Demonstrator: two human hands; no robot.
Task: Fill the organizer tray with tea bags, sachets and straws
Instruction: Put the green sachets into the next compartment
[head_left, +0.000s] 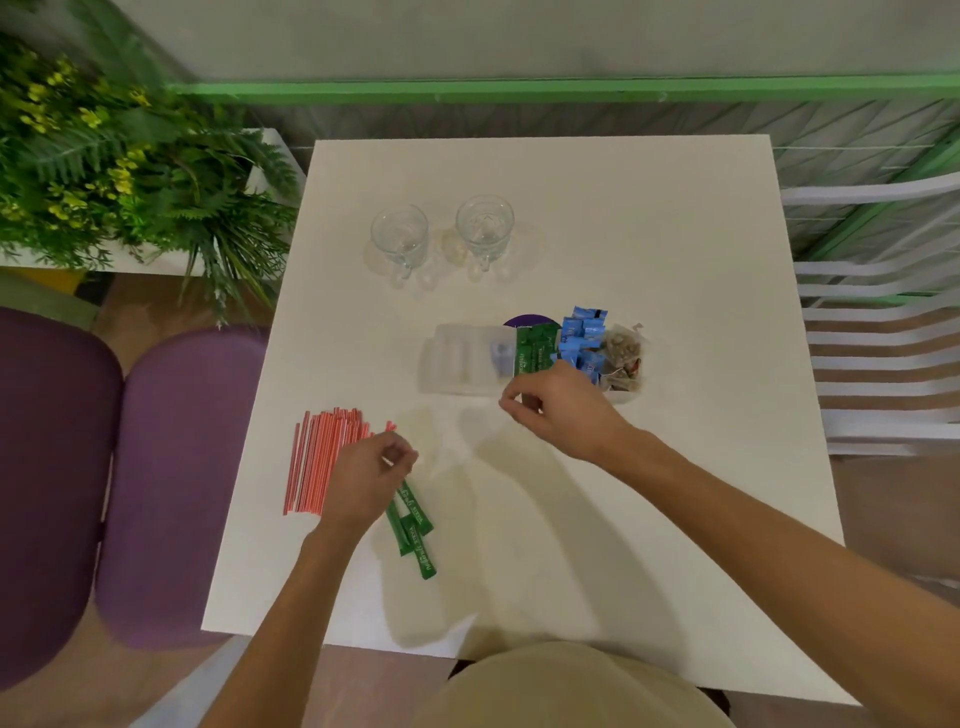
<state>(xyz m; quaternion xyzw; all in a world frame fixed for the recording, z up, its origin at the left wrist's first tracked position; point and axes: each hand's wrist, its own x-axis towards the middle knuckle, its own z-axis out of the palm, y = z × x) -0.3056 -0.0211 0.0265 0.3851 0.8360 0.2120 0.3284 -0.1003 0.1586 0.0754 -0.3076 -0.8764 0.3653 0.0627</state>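
A clear organizer tray (457, 358) stands mid-table. Its left compartments look empty. Further right it holds upright green sachets (532, 353), then blue sachets (584, 332), and tea bags (623, 356) at the right end. My right hand (556, 408) is at the tray's front edge with curled fingers, pinching a green sachet below the green compartment. My left hand (369, 473) curls over the upper ends of a few loose green sachets (415, 535) lying on the table and grips them. A bundle of red straws (322, 462) lies just left of that hand.
Two glass mugs (399, 234) (484, 224) stand at the back of the white table (623, 519). A purple round thing (530, 319) sits behind the tray. Purple chairs (171, 467) and a plant (104, 166) are left; a white slatted chair (883, 364) is right.
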